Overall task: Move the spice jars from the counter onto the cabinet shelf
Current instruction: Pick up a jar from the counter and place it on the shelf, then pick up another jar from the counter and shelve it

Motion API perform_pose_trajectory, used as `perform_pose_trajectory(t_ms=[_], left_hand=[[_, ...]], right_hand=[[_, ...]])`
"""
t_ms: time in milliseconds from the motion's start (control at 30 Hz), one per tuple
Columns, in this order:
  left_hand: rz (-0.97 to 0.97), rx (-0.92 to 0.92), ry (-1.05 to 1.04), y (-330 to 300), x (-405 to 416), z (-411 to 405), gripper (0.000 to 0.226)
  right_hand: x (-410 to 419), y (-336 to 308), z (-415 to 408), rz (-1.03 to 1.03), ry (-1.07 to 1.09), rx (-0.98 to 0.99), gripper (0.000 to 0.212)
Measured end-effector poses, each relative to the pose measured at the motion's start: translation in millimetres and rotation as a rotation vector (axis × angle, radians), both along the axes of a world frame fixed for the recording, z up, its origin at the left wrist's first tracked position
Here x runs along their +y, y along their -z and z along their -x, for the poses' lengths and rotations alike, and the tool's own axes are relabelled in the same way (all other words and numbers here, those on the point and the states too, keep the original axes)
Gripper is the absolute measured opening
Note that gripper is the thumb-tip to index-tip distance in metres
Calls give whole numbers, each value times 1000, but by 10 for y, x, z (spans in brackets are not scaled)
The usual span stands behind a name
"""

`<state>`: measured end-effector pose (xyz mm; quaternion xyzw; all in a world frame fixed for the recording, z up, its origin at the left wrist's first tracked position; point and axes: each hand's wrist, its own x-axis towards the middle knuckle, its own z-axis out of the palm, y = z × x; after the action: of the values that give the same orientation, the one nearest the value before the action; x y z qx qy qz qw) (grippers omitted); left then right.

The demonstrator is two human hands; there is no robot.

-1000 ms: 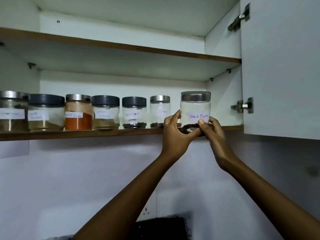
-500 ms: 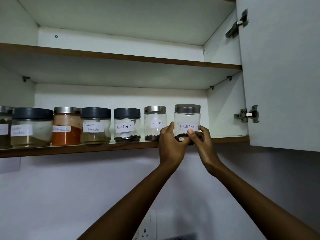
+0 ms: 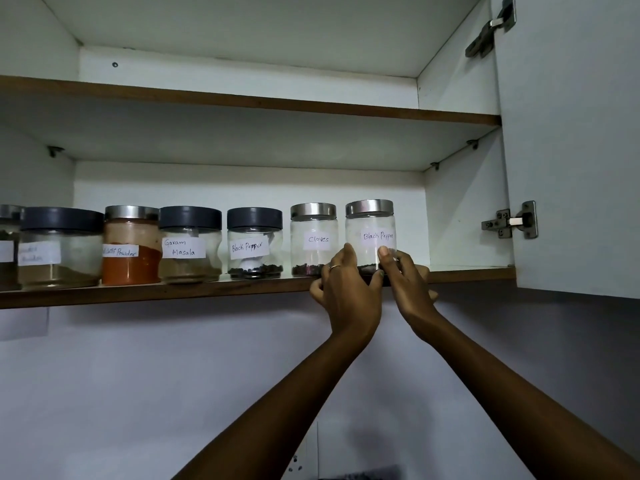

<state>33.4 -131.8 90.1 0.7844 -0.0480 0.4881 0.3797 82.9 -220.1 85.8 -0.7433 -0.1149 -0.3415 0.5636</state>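
Note:
A clear jar labelled Black Pepper [image 3: 370, 230] with a steel lid stands at the right end of a row on the lower cabinet shelf [image 3: 173, 291]. My left hand [image 3: 346, 292] and my right hand [image 3: 403, 277] curl round its base from both sides. Left of it stand the Cloves jar [image 3: 313, 237], a second Black Pepper jar [image 3: 254, 242] with a dark lid, the Garam Masala jar [image 3: 189, 244], a chilli powder jar [image 3: 131, 244] and more jars at the far left.
The open cabinet door [image 3: 575, 143] hangs at the right with its hinges showing. The shelf has bare room to the right of the held jar. The upper shelf [image 3: 277, 105] shows nothing on it. A wall socket [image 3: 298, 462] sits low in view.
Both hands have pushed the Black Pepper jar from the shelf's front edge back onto the shelf, beside the Cloves jar. The view has tilted up.

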Motion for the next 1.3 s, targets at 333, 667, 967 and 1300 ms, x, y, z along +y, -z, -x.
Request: perform_pose_trajectory(t_ms=[333,667,967,1300], left_hand=[[-163,78,-143,190,-55,6,64],[-226,62,-156,204,-30,21,58],[-252,21,-146,249,11,-1,55],[-510,-86,-180,457,224,51,57]], right_hand=[[23,14,-29,151,138,-11,65],[18,-20,-37,369,202,14,53],[33,-9,-98,437,256,33,61],[56,285,19,464,427,-191,67]])
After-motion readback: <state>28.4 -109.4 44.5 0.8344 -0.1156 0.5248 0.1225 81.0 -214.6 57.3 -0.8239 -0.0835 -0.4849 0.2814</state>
